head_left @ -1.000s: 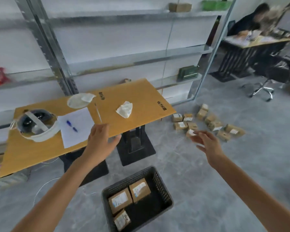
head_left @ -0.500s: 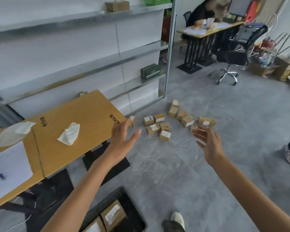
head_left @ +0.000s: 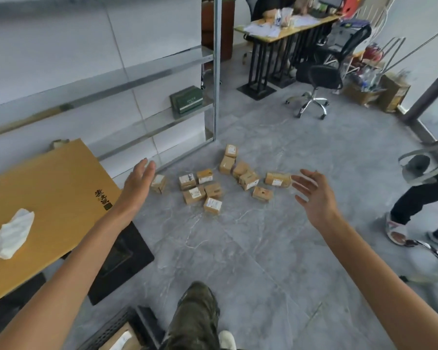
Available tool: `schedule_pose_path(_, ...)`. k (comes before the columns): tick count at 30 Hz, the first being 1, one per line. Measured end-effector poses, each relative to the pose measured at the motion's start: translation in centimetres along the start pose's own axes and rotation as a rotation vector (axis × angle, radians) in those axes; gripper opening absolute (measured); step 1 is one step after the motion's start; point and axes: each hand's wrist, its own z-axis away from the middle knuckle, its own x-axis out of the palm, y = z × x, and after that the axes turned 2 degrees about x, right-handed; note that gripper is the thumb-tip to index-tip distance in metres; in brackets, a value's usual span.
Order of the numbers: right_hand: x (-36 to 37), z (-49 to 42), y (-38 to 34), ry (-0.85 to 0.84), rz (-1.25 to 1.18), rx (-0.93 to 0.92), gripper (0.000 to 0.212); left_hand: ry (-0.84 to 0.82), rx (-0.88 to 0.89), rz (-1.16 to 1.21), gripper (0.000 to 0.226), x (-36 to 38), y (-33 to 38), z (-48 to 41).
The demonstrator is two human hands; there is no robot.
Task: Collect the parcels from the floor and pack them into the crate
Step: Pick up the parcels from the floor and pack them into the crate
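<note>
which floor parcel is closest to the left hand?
The lone parcel at the cluster's left end, just beside the left hand in view; the other parcels lie grouped further right.

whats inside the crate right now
One labelled cardboard parcel shows inside the black crate; the rest of its interior is cut off by the frame edge.

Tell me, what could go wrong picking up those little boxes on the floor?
Another person's foot is close to the parcels, so someone might bump or kick one. The table corner juts out beside the leftmost parcel; bending there could mean a knock. The crate sits by the wearer's leg, so stepping back might cause a trip.
</note>
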Motion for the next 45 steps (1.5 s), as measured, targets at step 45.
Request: schedule_pose_path(45, 5.2, -67.8, 0.4, 0.324, 0.356, 0.679, 0.018, -0.563, -0.916, 0.115, 0.039, 34.3, -3.4, -67.9)
